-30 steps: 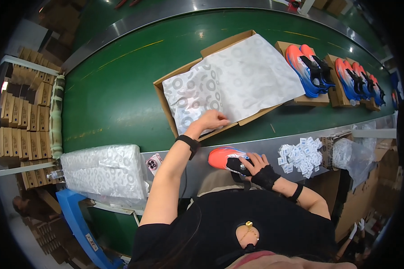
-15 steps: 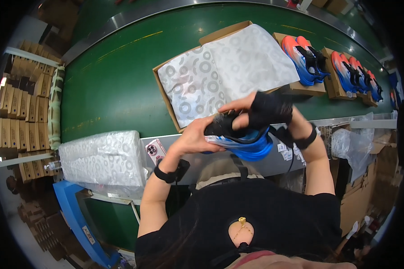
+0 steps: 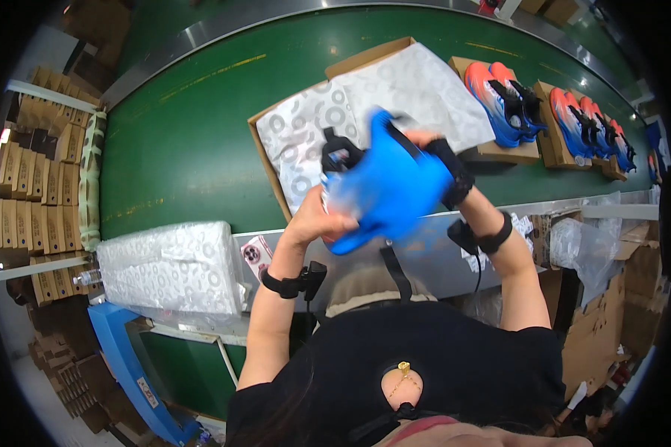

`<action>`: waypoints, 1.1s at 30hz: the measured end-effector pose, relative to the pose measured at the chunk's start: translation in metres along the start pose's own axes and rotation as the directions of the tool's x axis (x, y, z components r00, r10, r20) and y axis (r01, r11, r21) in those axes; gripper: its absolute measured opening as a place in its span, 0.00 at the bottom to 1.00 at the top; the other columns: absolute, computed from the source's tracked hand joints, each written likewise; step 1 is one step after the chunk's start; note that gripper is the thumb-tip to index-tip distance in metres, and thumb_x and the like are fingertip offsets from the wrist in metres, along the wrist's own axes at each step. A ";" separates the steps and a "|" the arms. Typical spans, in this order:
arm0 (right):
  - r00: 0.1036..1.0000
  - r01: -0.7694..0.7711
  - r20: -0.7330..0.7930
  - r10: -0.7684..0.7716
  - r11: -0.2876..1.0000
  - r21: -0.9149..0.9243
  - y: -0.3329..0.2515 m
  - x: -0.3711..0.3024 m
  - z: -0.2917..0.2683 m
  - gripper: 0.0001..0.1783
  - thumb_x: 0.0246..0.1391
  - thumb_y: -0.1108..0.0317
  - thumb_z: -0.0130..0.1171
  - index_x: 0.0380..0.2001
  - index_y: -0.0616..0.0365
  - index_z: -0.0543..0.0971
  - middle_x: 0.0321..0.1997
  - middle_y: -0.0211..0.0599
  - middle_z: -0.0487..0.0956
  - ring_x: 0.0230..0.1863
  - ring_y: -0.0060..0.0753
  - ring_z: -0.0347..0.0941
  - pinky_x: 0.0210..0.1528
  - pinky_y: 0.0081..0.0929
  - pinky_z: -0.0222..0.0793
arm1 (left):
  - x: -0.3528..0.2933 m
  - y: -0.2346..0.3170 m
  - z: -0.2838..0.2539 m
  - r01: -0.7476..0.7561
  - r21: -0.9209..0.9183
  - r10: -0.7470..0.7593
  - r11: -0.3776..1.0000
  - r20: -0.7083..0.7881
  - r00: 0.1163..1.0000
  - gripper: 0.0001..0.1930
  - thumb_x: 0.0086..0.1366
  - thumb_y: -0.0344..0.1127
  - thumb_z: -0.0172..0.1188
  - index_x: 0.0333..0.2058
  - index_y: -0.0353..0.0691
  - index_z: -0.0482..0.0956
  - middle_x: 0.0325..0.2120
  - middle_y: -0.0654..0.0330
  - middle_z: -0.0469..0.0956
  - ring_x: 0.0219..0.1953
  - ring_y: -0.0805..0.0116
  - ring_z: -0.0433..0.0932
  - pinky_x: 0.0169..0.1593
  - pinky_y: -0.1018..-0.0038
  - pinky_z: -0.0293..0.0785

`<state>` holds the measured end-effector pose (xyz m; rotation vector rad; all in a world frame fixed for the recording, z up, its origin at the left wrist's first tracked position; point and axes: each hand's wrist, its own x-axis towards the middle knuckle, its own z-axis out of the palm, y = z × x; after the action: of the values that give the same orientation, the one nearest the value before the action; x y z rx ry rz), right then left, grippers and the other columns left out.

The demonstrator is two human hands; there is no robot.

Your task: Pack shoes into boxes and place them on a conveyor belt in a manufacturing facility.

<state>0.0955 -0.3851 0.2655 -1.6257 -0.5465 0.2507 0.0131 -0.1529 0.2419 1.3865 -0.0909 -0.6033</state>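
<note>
A blue running shoe (image 3: 399, 186), smeared by motion, is held tilted above the near edge of the green table, in front of an open shoebox. My left hand (image 3: 311, 222) grips its left end, thumb pressed against the side. A black loop-like part (image 3: 341, 154) sticks up beside the shoe over the paper. At the shoe's upper right is my right hand (image 3: 430, 143), closed on it, with a black band around the palm; its fingertips are partly hidden behind the shoe. White patterned tissue paper (image 3: 417, 82) lies spread over the open cardboard shoebox (image 3: 270, 170).
Orange-and-blue shoes (image 3: 492, 97) stand on brown boxes (image 3: 503, 151) along the table to the right. A plastic-wrapped stack of patterned paper (image 3: 168, 264) lies near left, beside a phone (image 3: 256, 253). White labels (image 3: 473, 261) sit at the near right edge. Shelved boxes (image 3: 33, 171) fill the far left.
The shoe has been turned over and raised, so its blue side now faces up instead of its black opening. My right hand has come out of the opening to its outer side.
</note>
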 end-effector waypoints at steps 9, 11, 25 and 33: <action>0.673 -0.739 0.158 0.722 0.660 0.136 0.121 -0.071 0.002 0.26 0.45 0.54 0.56 0.43 0.62 0.69 0.37 0.37 0.75 0.37 0.26 0.73 0.32 0.22 0.66 | 0.143 -0.094 -0.064 -0.283 -0.685 -0.160 0.671 -0.506 0.848 0.29 0.59 0.51 0.49 0.49 0.31 0.61 0.42 0.55 0.71 0.42 0.62 0.72 0.46 0.68 0.69; 0.603 -0.670 -0.038 0.797 0.532 0.518 0.135 -0.064 0.006 0.35 0.43 0.54 0.58 0.52 0.60 0.60 0.47 0.40 0.70 0.46 0.29 0.68 0.37 0.26 0.65 | 0.157 -0.099 -0.066 -0.235 -0.617 -0.205 0.751 -0.556 0.805 0.30 0.59 0.52 0.49 0.49 0.30 0.61 0.42 0.53 0.70 0.42 0.62 0.72 0.46 0.68 0.69; 0.633 -0.612 -0.538 0.557 0.785 0.094 0.122 -0.054 0.051 0.17 0.40 0.60 0.59 0.27 0.64 0.73 0.23 0.35 0.73 0.25 0.27 0.67 0.28 0.27 0.62 | 0.148 -0.094 -0.048 -0.084 -0.189 -0.114 0.978 -0.833 0.541 0.28 0.56 0.50 0.52 0.41 0.25 0.69 0.37 0.50 0.74 0.37 0.62 0.74 0.38 0.70 0.69; 0.646 -0.406 -0.568 0.510 0.860 0.310 0.148 -0.070 0.073 0.12 0.40 0.68 0.57 0.28 0.66 0.73 0.23 0.34 0.73 0.26 0.26 0.68 0.29 0.26 0.64 | 0.144 -0.113 -0.075 0.324 -0.005 -0.245 0.946 -0.666 0.705 0.25 0.55 0.49 0.52 0.32 0.25 0.70 0.27 0.49 0.74 0.27 0.57 0.76 0.25 0.70 0.74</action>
<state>0.0309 -0.3623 0.0994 -1.5500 0.4242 0.0943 0.1264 -0.1575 0.0793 1.6721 0.6922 -0.3252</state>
